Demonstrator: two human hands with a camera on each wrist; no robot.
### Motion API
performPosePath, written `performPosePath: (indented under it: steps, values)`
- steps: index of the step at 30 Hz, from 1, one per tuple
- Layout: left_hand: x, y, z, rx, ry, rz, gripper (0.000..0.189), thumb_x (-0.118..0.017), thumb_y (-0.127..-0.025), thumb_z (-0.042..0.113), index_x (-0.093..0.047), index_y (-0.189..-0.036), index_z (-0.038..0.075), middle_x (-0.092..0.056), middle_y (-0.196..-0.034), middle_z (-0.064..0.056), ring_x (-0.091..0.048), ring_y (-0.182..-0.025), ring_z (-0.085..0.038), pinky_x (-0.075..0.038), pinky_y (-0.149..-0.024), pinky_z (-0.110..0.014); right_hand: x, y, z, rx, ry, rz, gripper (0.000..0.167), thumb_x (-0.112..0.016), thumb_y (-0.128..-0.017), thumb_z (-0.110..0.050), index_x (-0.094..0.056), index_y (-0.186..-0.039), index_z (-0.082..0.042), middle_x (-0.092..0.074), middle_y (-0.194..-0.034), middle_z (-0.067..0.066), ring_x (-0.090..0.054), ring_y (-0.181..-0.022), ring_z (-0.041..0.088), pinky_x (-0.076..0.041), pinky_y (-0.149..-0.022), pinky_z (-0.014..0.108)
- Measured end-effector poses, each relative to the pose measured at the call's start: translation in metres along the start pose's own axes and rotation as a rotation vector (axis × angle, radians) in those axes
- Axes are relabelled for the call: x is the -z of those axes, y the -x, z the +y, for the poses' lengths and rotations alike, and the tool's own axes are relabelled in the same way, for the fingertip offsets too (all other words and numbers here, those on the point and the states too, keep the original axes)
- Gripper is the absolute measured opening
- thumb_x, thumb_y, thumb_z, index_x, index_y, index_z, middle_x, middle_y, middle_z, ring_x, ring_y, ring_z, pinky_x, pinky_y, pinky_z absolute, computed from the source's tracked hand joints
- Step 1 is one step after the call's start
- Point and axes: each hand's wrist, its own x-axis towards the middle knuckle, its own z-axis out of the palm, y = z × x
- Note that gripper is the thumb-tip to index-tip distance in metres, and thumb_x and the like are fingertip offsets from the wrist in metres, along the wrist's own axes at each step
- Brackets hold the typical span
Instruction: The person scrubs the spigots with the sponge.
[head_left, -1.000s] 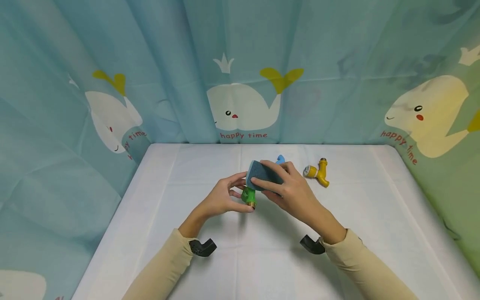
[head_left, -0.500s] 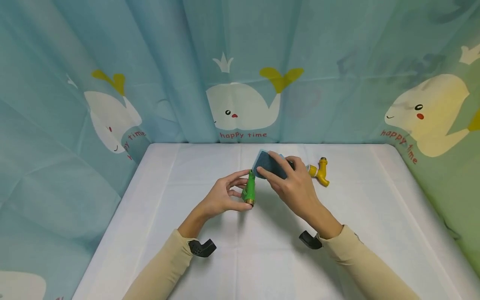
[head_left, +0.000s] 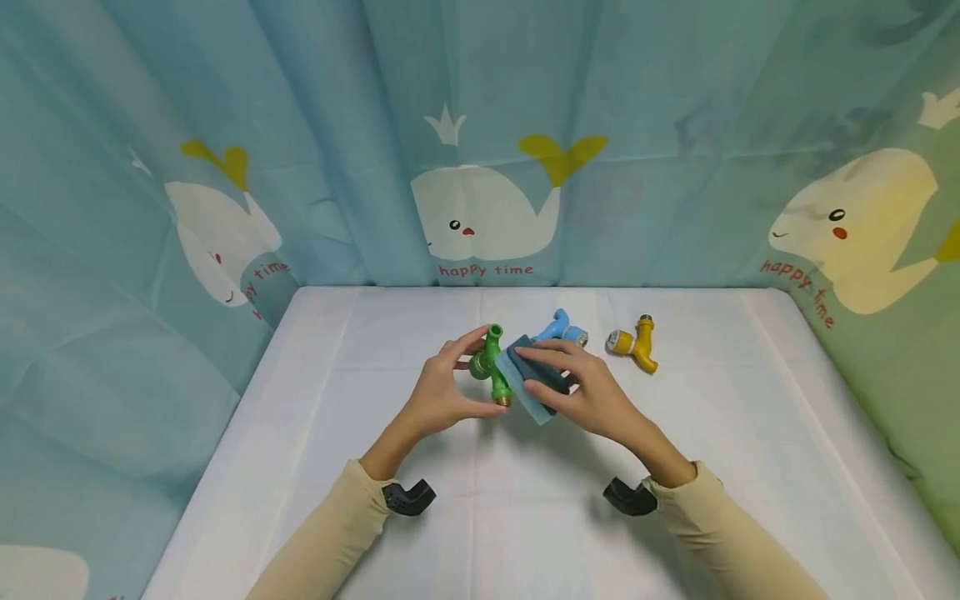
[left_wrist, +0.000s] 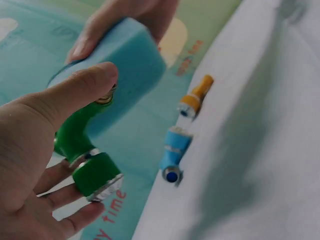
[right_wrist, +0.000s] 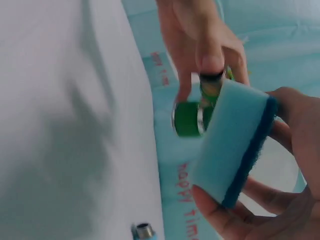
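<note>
My left hand (head_left: 438,396) holds a green faucet (head_left: 495,367) by its two ends, thumb at the brass-threaded end and fingers toward the spout. In the left wrist view the faucet's round green handle (left_wrist: 97,175) hangs below the thumb. My right hand (head_left: 592,387) grips a sponge (head_left: 528,392), light blue foam with a dark scouring layer. Its foam face is against the faucet's right side in the head view. The right wrist view shows the sponge (right_wrist: 232,145) covering part of the faucet (right_wrist: 189,119).
A blue faucet (head_left: 558,327) lies on the white-covered table (head_left: 390,333) just behind the sponge. To its right lies a yellow faucet (head_left: 637,343). A blue curtain (head_left: 337,208) with printed whales stands along the table's back edge.
The sponge first moved up and right off the faucet's top, then came down along its right side, tilting. The green faucet has turned in my left hand, and the blue faucet shows more.
</note>
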Motion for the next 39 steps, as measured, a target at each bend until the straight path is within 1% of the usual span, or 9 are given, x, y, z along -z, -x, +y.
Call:
performPosePath:
  steps: [7,11,16,19,21,26,32,35,39]
  values:
    - [0.001,0.001,0.003,0.008,0.029,0.033,0.111,-0.101,-0.063,0.015,-0.041,-0.157,0.015,-0.062,-0.137,-0.01,-0.056,-0.129,-0.026,-0.055,-0.097,-0.046,-0.009,0.002,0.007,-0.096,-0.082,0.001,0.042,-0.077,-0.094,-0.017,-0.069,-0.135,-0.018,-0.064,-0.133,0.005,-0.065,-0.103,0.02,-0.058,-0.077,0.035]
    - [0.002,-0.002,0.004,0.045,0.132,0.009,0.11,-0.098,-0.067,0.01,-0.037,-0.158,0.016,-0.058,-0.14,-0.013,-0.054,-0.132,-0.027,-0.053,-0.101,-0.042,-0.013,0.006,0.007,-0.144,-0.212,-0.002,0.045,-0.074,-0.096,-0.014,-0.066,-0.14,-0.018,-0.061,-0.139,0.005,-0.065,-0.1,0.022,-0.059,-0.077,0.036]
    - [0.003,0.0,0.002,0.161,0.541,-0.004,0.105,-0.09,-0.073,-0.005,-0.035,-0.159,0.013,-0.054,-0.142,-0.019,-0.057,-0.126,-0.027,-0.055,-0.099,-0.037,-0.019,0.006,0.007,-0.129,-0.173,0.062,0.045,-0.077,-0.094,-0.015,-0.067,-0.138,-0.019,-0.062,-0.137,0.004,-0.063,-0.106,0.02,-0.058,-0.077,0.035]
    - [0.001,0.0,0.001,0.208,0.779,-0.003,0.1,-0.088,-0.078,-0.001,-0.032,-0.16,0.012,-0.051,-0.146,-0.025,-0.06,-0.122,-0.025,-0.057,-0.094,-0.034,-0.022,0.005,0.006,-0.129,-0.109,0.134,0.046,-0.078,-0.093,-0.018,-0.068,-0.138,-0.02,-0.06,-0.14,0.006,-0.062,-0.112,0.023,-0.057,-0.074,0.036]
    - [0.0,0.001,0.0,0.225,0.867,0.005,0.1,-0.089,-0.078,0.003,-0.031,-0.16,0.01,-0.049,-0.147,-0.028,-0.062,-0.12,-0.025,-0.058,-0.091,-0.033,-0.023,0.003,0.004,-0.116,-0.064,0.145,0.047,-0.079,-0.093,-0.02,-0.067,-0.138,-0.02,-0.057,-0.143,0.01,-0.061,-0.119,0.028,-0.059,-0.079,0.041]
    - [-0.002,0.003,-0.004,0.246,0.87,-0.003,0.102,-0.089,-0.076,-0.002,-0.032,-0.16,0.01,-0.051,-0.145,-0.026,-0.063,-0.12,-0.023,-0.057,-0.093,-0.033,-0.021,0.0,0.003,-0.087,0.049,0.2,0.046,-0.082,-0.089,-0.018,-0.07,-0.134,-0.018,-0.057,-0.139,0.019,-0.059,-0.123,0.039,-0.057,-0.087,0.055]
    - [-0.001,0.003,-0.001,0.199,0.889,-0.052,0.107,-0.086,-0.073,-0.012,-0.029,-0.161,0.009,-0.049,-0.144,-0.021,-0.058,-0.128,-0.027,-0.056,-0.097,-0.037,-0.019,-0.007,-0.003,-0.117,0.064,0.174,0.046,-0.079,-0.092,-0.022,-0.068,-0.137,-0.017,-0.056,-0.141,0.021,-0.059,-0.122,0.042,-0.057,-0.085,0.055]
    - [-0.002,0.004,-0.002,0.186,0.926,-0.056,0.11,-0.089,-0.071,-0.009,-0.028,-0.161,0.008,-0.048,-0.145,-0.022,-0.057,-0.128,-0.026,-0.056,-0.096,-0.037,-0.015,-0.011,-0.001,-0.137,0.085,0.158,0.044,-0.079,-0.092,-0.021,-0.069,-0.135,-0.016,-0.058,-0.139,0.022,-0.059,-0.122,0.042,-0.055,-0.091,0.058]
    - [-0.001,0.002,-0.003,0.163,0.945,-0.067,0.113,-0.093,-0.072,-0.001,-0.026,-0.162,0.01,-0.049,-0.144,-0.019,-0.054,-0.13,-0.026,-0.055,-0.098,-0.036,-0.012,-0.019,-0.004,-0.128,0.038,0.164,0.045,-0.078,-0.094,-0.023,-0.068,-0.137,-0.016,-0.059,-0.138,0.018,-0.06,-0.118,0.036,-0.058,-0.082,0.051]
